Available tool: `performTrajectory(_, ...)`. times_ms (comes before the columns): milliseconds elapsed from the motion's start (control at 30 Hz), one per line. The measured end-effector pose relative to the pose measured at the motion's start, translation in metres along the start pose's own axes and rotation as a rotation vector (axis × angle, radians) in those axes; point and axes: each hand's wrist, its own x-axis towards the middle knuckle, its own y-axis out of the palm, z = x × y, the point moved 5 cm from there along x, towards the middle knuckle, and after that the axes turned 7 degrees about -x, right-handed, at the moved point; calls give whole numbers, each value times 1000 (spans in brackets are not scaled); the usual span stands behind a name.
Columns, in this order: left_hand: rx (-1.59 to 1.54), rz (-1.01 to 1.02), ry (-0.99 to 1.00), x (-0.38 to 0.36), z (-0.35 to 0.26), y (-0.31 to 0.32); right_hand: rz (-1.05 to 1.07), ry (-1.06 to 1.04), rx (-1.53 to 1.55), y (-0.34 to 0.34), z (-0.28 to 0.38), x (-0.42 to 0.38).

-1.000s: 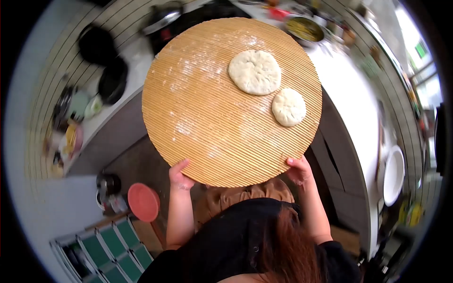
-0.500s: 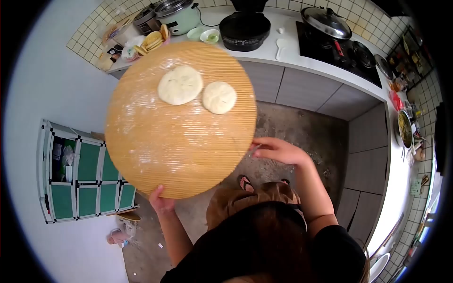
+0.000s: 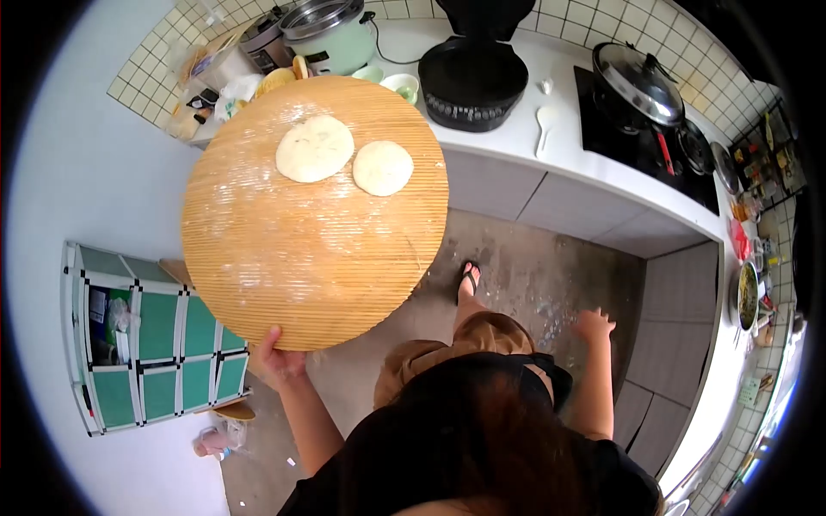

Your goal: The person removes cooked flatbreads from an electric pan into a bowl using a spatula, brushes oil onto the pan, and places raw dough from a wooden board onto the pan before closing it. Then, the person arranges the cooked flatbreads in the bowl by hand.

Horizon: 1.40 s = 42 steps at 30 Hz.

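My left hand [image 3: 280, 361] grips the lower edge of a large round ribbed board [image 3: 301, 258], its thumb on top and the other fingers hidden underneath. White flour dusts the board's surface. Two flat rounds of dough lie on its far half: a larger dough round [image 3: 315, 149] and, to its right, a smaller dough round [image 3: 384, 168]. Away from the board, over the floor at the right, my right hand [image 3: 594, 325] hangs with its fingers apart and nothing in it.
On the white counter [image 3: 490, 148] stand an open black electric griddle [image 3: 473, 86], a pale green rice cooker [image 3: 325, 39] and a white spoon [image 3: 545, 125]. A lidded pan [image 3: 637, 86] sits on the black cooktop. Left is a green-doored cabinet [image 3: 160, 327].
My right hand has let go of the board's right edge and swung out to the right. The board has shifted slightly left in view, and one foot has stepped forward.
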Motion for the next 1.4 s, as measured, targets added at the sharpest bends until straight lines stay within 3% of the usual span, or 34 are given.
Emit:
performTrajectory(67,-1,-6,13,32,19,20,-270,106,-40,-94,64,14)
performTrajectory(100,2,-22,12,43,28,24,-329,24,395,-130,90,30)
performTrajectory(133,7,-41,11,56,34,31,-300,-10,460,-171,121,45)
performTrajectory(167,-25,-56,-37,69,42,41,-277,-46,521,-211,151,60)
performTrajectory(333,-18,-14,-25,115,65,74,-758,-503,471,-371,279,129)
performTrajectory(433,-19,-46,-65,128,69,79,-583,-711,532,-428,357,161)
performTrajectory(533,15,-14,-44,152,74,74,-596,-766,325,-439,404,207)
performTrajectory(633,12,-31,-38,167,81,74,-266,-577,71,-428,428,238)
performTrajectory(767,-44,-24,-159,190,84,83,-319,-518,62,-411,439,266)
performTrajectory(967,0,-25,-197,228,77,83,-63,-405,204,-393,450,320)
performTrajectory(1267,21,-37,-285,262,67,67,-24,-205,574,-380,449,330)
performTrajectory(1367,11,-52,-319,269,66,67,99,-251,584,-381,454,324)
performTrajectory(1400,20,-52,-322,270,65,66,53,-300,569,-381,454,321)
